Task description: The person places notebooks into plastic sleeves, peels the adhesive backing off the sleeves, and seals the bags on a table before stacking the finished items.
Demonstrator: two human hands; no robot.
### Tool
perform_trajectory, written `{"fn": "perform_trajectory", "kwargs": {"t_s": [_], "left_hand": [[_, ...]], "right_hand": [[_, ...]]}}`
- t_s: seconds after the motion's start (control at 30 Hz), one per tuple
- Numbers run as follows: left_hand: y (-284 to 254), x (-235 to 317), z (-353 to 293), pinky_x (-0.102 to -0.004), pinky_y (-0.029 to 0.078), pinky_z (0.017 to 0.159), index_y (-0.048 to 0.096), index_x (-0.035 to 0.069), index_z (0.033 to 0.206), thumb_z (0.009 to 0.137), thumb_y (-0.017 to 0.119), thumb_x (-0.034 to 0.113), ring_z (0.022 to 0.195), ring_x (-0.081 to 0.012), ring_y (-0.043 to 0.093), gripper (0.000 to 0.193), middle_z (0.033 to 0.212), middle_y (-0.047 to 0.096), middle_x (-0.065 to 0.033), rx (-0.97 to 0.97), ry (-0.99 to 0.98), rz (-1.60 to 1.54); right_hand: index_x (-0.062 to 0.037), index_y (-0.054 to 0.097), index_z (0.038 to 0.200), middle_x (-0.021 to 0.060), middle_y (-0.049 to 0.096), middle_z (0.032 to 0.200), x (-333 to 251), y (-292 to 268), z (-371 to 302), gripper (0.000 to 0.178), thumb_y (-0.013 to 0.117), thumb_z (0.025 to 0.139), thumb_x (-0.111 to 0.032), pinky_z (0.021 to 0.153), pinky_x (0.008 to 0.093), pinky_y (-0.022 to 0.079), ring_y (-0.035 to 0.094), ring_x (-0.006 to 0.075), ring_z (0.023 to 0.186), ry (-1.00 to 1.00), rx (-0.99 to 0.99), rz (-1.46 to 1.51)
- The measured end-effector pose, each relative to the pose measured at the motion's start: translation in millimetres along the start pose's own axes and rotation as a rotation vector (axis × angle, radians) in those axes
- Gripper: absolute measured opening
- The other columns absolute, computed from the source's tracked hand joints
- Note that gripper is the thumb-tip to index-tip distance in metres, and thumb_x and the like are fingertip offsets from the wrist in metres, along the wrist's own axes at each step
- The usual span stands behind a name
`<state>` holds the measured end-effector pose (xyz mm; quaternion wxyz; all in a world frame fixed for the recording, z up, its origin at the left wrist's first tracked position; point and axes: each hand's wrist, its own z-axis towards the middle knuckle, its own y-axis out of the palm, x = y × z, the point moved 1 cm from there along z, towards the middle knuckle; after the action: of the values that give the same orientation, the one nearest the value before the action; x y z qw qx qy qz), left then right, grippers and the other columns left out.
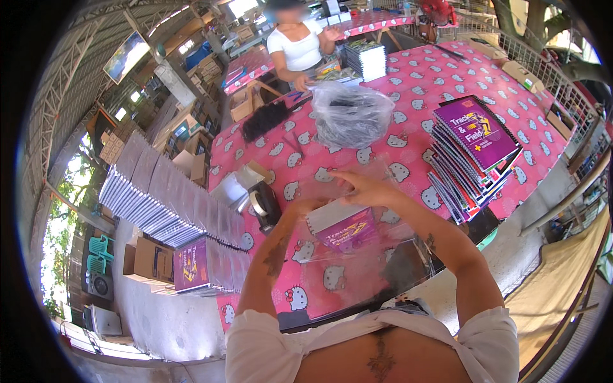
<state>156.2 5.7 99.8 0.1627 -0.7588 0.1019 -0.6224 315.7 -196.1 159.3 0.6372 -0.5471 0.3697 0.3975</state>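
A purple spiral-bound notebook (350,233) lies in front of me on the table, with clear plastic film (383,171) spread around and over it. My left hand (310,205) is closed at the notebook's far left corner, its fingers partly hidden behind the edge. Above the notebook's far edge, my right hand (365,189) reaches leftward with its index finger stretched out and the others loosely bent. No firm grip shows in the right hand. Left of the notebook stands a black tape dispenser (264,205) with a roll of tape.
Wrapped notebooks stand in long stacks (163,191) to the left. More notebooks (476,134) are piled at right. A bundle of clear plastic bags (352,115) and a black feathery duster (265,121) lie farther back. Across the pink patterned table (415,70), a co-worker (299,48) handles books.
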Motion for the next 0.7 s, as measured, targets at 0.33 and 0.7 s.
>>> {"fn": "perform_trajectory", "kwargs": {"t_s": [0.33, 0.7], "left_hand": [[95, 143, -56, -0.0478, 0.05, 0.087, 0.06, -0.006, 0.099, 0.072, 0.077, 0.039, 0.096, -0.037, 0.063, 0.055, 0.102, 0.064, -0.0228, 0.822, 0.423, 1.375], [114, 120, -101, -0.0405, 0.054, 0.082, 0.054, 0.0, 0.118, 0.069, 0.088, 0.04, 0.094, -0.0303, 0.067, 0.072, 0.104, 0.066, -0.0129, 0.797, 0.079, 0.298]], "right_hand": [[-0.0142, 0.054, 0.13, 0.0146, 0.057, 0.118, -80, 38, -85, 0.05, 0.07, 0.083, -0.017, 0.096, 0.0533, 0.043, 0.056, 0.0399, 0.11, -0.412, 0.455, -0.569], [-0.0088, 0.048, 0.135, 0.0116, 0.062, 0.125, 77, 106, -90, 0.057, 0.063, 0.093, -0.044, 0.097, 0.0522, 0.049, 0.059, 0.031, 0.115, 0.034, 0.273, 1.799]]}}
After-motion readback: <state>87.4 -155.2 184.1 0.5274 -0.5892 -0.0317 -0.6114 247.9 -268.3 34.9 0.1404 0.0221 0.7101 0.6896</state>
